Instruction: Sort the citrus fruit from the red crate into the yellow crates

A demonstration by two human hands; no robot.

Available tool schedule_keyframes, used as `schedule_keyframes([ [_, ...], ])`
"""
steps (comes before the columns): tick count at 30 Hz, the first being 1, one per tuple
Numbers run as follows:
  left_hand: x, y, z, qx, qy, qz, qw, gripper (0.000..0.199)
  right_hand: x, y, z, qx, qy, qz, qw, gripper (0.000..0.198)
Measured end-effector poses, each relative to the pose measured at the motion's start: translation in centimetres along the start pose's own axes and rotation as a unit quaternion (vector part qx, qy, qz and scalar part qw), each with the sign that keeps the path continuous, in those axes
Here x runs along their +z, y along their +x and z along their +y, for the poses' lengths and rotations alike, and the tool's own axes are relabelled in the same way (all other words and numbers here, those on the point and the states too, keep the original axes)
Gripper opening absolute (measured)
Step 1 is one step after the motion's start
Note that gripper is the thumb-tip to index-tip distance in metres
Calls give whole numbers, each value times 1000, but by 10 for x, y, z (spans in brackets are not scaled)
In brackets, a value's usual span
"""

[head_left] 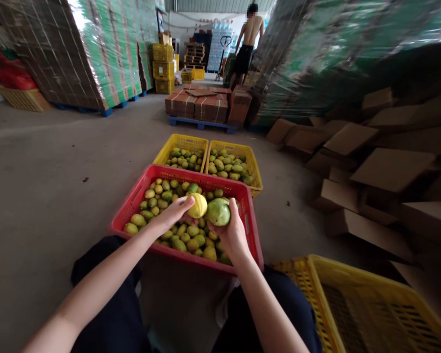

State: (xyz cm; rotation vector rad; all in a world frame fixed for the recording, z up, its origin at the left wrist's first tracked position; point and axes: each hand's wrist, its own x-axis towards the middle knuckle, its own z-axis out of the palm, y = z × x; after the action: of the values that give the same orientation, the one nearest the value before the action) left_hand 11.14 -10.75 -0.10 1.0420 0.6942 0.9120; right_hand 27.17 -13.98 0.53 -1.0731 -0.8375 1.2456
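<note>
My left hand (pixel 178 210) is closed around a yellow lemon (pixel 198 206), thumb along its near side. In my right hand (pixel 234 229) is a larger green lemon (pixel 218 213), with the thumb over its right side and the other fingers mostly hidden beneath. The two fruits are held close together above a red crate (pixel 256 240). Many yellow-green lemons (pixel 179 243) lie loose in that crate, which stands between my knees and the yellow crates.
Two yellow crates (pixel 257 171) of similar fruit stand behind the red one. A yellow crate (pixel 316 289) sits at my right knee. Cardboard boxes (pixel 393 169) are heaped on the right. Farther back are a blue pallet (pixel 202 123) of flat cardboard, wrapped stacks and a person (pixel 249 41).
</note>
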Motion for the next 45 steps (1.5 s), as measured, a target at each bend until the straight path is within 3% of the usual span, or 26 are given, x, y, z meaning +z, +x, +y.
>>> schedule_keyframes([
  [3, 5, 1, -3, -43, -31, 7, 999, 56, 2, 7, -1, 138, 113, 7, 984, 39],
  [7, 5, 5, -6, -86, -25, 35, 995, 59, 3, 10, 0, 172, 150, 17, 974, 35],
  [9, 5, 5, -6, -70, 6, 56, 996, 62, 2, 10, 2, 165, 146, 20, 975, 35],
  [12, 6, 1, -4, 81, 126, 109, 983, 55, -1, 9, 4, 77, 103, 9, 992, 34],
  [14, 5, -4, 0, 196, 240, 132, 942, 59, -4, 8, 4, -23, 21, 13, 999, 32],
  [16, 4, -7, 4, 262, 332, 137, 896, 64, -7, 6, 2, -136, -85, 22, 987, 33],
  [18, 1, -8, 6, 303, 384, 137, 862, 62, -8, 4, 1, -243, -174, 19, 954, 38],
  [20, -1, -8, 6, 328, 398, 131, 847, 59, -9, 2, 1, -318, -233, 2, 919, 41],
  [22, -3, -6, 4, 343, 385, 125, 848, 59, -9, 1, 3, -355, -265, -5, 897, 44],
  [25, -5, -7, 3, 348, 360, 118, 857, 58, -8, -1, 5, -363, -263, 11, 894, 51],
  [28, -6, -9, 4, 319, 347, 124, 873, 59, -7, -2, 4, -338, -224, 17, 914, 52],
  [30, -7, -9, 4, 286, 309, 126, 899, 61, -7, 0, 2, -300, -179, 11, 937, 49],
  [35, -3, -9, 6, 181, 92, 123, 971, 58, -10, 7, -6, -100, -28, -49, 993, 42],
  [39, 3, -6, 8, 95, -81, 131, 983, 45, -13, 16, -3, 33, 85, -68, 993, 35],
  [42, 7, -4, 8, 28, -172, 112, 978, 36, -14, 23, 2, 80, 134, -79, 985, 33],
  [45, 11, -3, 4, -8, -197, 102, 975, 32, -11, 23, 4, 103, 155, -48, 981, 33],
])
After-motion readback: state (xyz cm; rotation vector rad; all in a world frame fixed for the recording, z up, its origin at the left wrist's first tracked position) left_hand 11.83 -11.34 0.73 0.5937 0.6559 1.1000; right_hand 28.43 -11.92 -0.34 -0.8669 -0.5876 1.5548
